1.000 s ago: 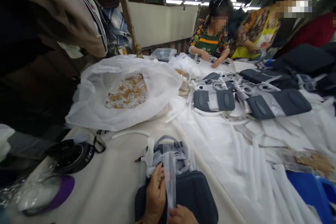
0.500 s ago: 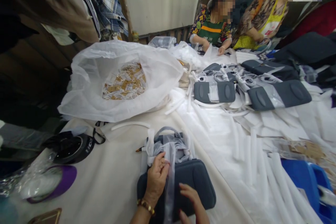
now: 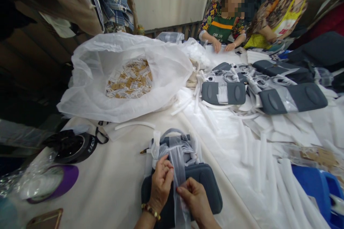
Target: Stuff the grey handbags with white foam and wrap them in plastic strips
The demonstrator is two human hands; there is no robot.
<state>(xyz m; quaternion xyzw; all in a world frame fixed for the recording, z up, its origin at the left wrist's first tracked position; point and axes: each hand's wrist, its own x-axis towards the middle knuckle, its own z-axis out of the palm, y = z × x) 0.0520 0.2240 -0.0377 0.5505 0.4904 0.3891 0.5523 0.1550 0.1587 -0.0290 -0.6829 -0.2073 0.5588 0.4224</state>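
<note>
A dark grey bag [image 3: 208,175] lies on the cream cloth in front of me, a hard-looking panel with an oval relief towards me and a grey carry handle [image 3: 176,131] at its far end. A clear plastic strip [image 3: 177,179] runs lengthwise over the bag and its bundled, wrapped straps [image 3: 188,149]. My right hand [image 3: 197,200] pinches the strip's middle between thumb and fingers. Along the strip's left edge, my left hand [image 3: 162,180] is closed, fingers curled against the thumb; what it holds is hidden.
A big white plastic bag [image 3: 88,103] of brown tags [image 3: 131,82] stands behind. Similar grey bags [image 3: 295,98] and white foam tubes [image 3: 256,161] lie right, near a blue container [image 3: 311,186]. Left are a purple-rimmed roll [image 3: 67,182] and a phone [image 3: 45,220]. Two co-workers [image 3: 221,28] work opposite.
My right hand has moved up from hovering with fingers apart and now pinches the plastic strip. My left hand stays almost in place. The view has shifted slightly.
</note>
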